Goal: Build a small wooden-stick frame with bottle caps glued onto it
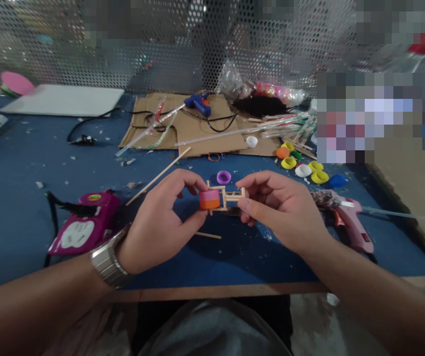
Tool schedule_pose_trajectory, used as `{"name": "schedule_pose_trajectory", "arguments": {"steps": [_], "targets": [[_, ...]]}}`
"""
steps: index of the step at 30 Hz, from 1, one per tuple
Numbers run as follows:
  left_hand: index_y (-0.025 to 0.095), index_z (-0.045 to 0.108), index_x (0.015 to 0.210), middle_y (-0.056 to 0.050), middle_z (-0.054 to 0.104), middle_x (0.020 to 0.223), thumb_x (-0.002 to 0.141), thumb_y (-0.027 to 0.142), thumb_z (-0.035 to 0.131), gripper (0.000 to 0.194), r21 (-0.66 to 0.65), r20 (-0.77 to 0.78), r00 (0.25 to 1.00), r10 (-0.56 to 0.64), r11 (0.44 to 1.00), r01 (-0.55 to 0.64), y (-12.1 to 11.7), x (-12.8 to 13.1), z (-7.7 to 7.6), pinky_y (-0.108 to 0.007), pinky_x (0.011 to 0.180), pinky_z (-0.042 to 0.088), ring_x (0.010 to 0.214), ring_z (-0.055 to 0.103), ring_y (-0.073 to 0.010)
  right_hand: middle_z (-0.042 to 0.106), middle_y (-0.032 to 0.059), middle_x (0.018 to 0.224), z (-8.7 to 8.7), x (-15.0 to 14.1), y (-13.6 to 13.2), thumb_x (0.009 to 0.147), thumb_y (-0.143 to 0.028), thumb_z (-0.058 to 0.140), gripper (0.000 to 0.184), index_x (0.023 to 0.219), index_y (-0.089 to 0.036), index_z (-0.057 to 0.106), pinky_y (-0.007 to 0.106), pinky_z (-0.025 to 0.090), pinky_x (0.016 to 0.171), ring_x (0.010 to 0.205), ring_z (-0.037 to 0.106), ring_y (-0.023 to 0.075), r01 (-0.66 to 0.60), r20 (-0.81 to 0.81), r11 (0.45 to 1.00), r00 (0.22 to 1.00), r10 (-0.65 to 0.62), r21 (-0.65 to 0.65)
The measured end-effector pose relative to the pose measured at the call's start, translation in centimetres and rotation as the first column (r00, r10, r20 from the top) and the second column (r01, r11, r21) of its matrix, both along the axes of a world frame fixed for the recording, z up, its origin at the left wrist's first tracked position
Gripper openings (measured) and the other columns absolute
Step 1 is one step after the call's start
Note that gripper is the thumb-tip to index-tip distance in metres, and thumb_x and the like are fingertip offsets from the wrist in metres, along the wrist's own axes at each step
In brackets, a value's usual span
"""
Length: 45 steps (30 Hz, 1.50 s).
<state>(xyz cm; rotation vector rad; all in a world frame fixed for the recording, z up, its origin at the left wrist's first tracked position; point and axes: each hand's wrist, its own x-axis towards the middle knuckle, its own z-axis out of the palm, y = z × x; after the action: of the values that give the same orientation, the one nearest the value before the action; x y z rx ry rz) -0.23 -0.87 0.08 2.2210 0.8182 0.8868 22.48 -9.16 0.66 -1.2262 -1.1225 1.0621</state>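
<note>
Left hand (160,222), right hand (284,210) opposite, both pinching between thumb (259,211) and fingers (193,179), forearms (49,291) angled inward

No wording, brand or number can be read. The magenta case (103,223) on the left bears a white apple-shaped label (76,234) — the faint marks on it are too blurred to make out — and, near its upper end, an oval yellow-green sticker (94,198), also illegible. On the right, the pink glue gun (354,225) carries a pale patch (347,203) — any lettering there is unreadable.
</note>
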Motion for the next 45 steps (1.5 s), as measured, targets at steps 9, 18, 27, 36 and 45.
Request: {"name": "schedule_pose_trajectory", "arguments": {"steps": [9,18,27,36,45], "targets": [[0.023,0.064,0.113,0.000,0.070,0.112,0.089,0.007,0.070,0.029,0.017,0.006,1.000,-0.003,1.000,0.002,-0.01,-0.07,0.00,-0.034,0.096,0.052,0.104,0.067,-0.0173,0.076,-0.0035,0.080,-0.21,0.08,-0.12,0.092,-0.022,0.088,0.018,0.107,-0.023,0.079,0.015,0.063,0.056,0.060,0.074,0.0082,0.004,0.018,1.000,1.000,-0.004,0.004],[0.023,0.064,0.113,-0.001,0.070,0.113,0.090,0.008,0.069,0.028,0.015,0.020,1.000,-0.013,1.000,0.013,0.01,0.00,-0.10,-0.036,0.099,0.052,0.106,0.067,-0.0186,0.075,-0.0039,0.081,-0.14,-0.03,-0.12,0.092,-0.020,0.087,0.016,0.106,-0.025,0.080,0.016,0.063,0.057,0.063,0.074,0.0086,0.005,0.023,1.000,1.000,-0.006,0.005],[0.023,0.064,0.114,-0.001,0.070,0.113,0.089,0.006,0.069,0.030,0.026,0.019,1.000,-0.017,1.000,0.016,-0.02,-0.07,-0.11,-0.035,0.098,0.052,0.106,0.067,-0.0183,0.074,-0.0029,0.080,-0.06,-0.02,-0.28,0.093,-0.023,0.087,0.016,0.107,-0.025,0.080,0.020,0.063,0.056,0.062,0.073,0.0104,0.007,0.055,1.000,0.998,-0.007,-0.004],[0.024,0.064,0.113,-0.001,0.071,0.113,0.088,0.005,0.070,0.031,0.044,0.005,1.000,-0.013,0.999,0.012,-0.06,-0.03,0.13,-0.035,0.097,0.053,0.105,0.068,-0.0184,0.074,-0.0024,0.078,-0.06,-0.03,-0.12,0.092,-0.024,0.086,0.016,0.106,-0.023,0.079,0.021,0.063,0.056,0.062,0.073,0.0115,0.007,0.068,1.000,0.998,-0.006,-0.006],[0.024,0.064,0.112,-0.003,0.072,0.112,0.090,0.009,0.070,0.027,0.036,0.001,1.000,-0.009,0.999,0.009,-0.04,-0.08,0.10,-0.038,0.096,0.054,0.105,0.069,-0.0207,0.074,-0.0015,0.079,0.05,-0.12,-0.17,0.092,-0.027,0.087,0.016,0.106,-0.024,0.079,0.024,0.064,0.056,0.062,0.073,0.0129,0.020,0.077,1.000,0.997,-0.018,-0.023]]}}
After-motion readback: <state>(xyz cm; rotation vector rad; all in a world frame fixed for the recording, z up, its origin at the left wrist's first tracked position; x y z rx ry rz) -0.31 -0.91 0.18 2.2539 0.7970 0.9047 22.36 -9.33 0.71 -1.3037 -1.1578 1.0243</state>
